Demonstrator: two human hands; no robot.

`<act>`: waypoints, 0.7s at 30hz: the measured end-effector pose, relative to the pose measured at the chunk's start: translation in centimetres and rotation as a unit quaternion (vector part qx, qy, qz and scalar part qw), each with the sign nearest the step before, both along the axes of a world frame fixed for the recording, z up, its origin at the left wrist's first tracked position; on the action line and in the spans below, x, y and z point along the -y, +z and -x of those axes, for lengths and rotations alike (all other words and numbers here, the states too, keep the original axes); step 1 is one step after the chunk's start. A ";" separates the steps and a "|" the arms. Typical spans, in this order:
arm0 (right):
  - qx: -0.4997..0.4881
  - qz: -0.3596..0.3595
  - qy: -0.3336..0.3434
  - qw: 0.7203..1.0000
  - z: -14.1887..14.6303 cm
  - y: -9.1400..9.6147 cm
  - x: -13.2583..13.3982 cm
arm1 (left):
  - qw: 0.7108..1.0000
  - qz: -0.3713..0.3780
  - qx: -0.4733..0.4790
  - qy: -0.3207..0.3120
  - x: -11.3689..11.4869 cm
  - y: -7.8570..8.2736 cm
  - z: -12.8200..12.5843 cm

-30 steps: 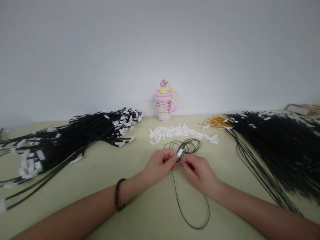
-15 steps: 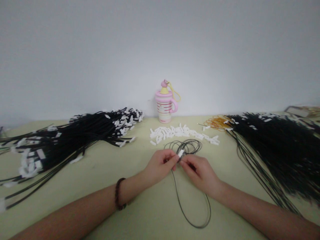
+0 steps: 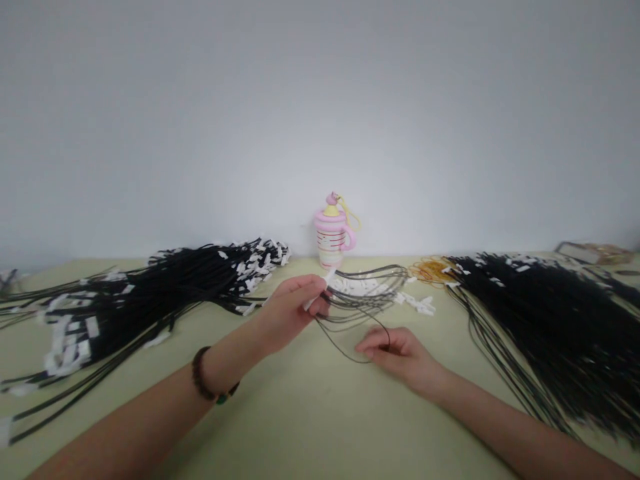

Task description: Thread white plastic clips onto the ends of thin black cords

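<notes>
Black cord (image 3: 367,293), coiled, hung above desk (image 3: 310,413) from our left hand (image 3: 293,310), fingers pinched on white tag (image 3: 320,293). Right hand (image 3: 395,350) loosely curled around tail. We judged coil could snag, unravel.

This looks like a small assembly workshop doing piecework by hand. A pale green bench (image 3: 310,427) against a bare grey wall (image 3: 320,100) carries a big heap of black cords with white tags (image 3: 150,293) on the left, another heap of black cords (image 3: 550,320) on the right, a scatter of loose white tags (image 3: 400,297) in the middle and a clump of rubber bands (image 3: 430,269) behind them. The only personal thing is a pink cup (image 3: 333,231) standing by the wall.
</notes>
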State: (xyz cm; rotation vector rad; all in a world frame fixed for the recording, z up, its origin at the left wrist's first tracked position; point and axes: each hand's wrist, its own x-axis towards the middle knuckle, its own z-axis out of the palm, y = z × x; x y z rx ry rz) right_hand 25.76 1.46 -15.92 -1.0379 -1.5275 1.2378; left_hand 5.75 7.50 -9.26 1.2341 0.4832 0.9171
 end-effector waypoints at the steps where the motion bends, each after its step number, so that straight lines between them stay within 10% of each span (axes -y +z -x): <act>1: -0.017 0.029 0.002 0.999 -0.1 0.2 0.0 | 0.999 0.010 -0.016 -0.044 0.5 0.5 0.4; 4: -0.071 0.092 -0.002 0.993 -0.1 0.7 0.2 | 0.962 0.011 -0.153 -0.226 2.4 1.6 1.2; 9: -0.053 0.076 0.035 0.995 0.1 0.4 0.4 | 0.816 -0.119 -0.338 -0.454 4.5 2.2 0.8; 16: 0.034 -0.069 -0.072 0.994 -0.2 -0.5 0.2 | 0.735 -0.356 -0.405 -0.411 3.7 0.5 0.0; 21: 0.262 -0.263 -0.005 0.929 1.7 0.3 3.3 | 0.705 -0.456 -0.464 -0.284 3.1 0.8 0.5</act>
